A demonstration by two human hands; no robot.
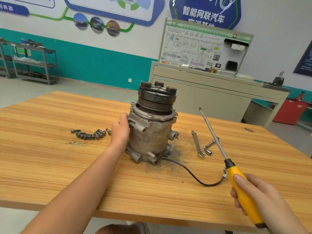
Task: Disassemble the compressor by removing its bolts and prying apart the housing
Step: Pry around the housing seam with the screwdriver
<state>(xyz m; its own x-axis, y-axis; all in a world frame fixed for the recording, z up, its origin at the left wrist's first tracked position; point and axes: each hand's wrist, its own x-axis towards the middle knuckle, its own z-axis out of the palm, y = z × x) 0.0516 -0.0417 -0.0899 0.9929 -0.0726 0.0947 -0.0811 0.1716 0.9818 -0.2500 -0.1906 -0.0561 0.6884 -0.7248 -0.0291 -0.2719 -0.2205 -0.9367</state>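
- Grey cast-metal compressor [150,132] upright on wooden table [50,157] — left hand [120,128] grips its side, fingers hidden behind.
- Right hand [256,196] wraps yellow-handled screwdriver [234,173], blade raised.
- Housing label [158,136] unreadable.

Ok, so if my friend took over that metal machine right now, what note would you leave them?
Left hand holds the upright compressor by its side. Right hand grips the yellow screwdriver, tip raised, clear of the compressor.
Loose bolts lie piled on the table, left of the compressor; two wrenches lie to its right.
Done, it seems: bolts out.
Left: pry the housing apart; it looks closed.
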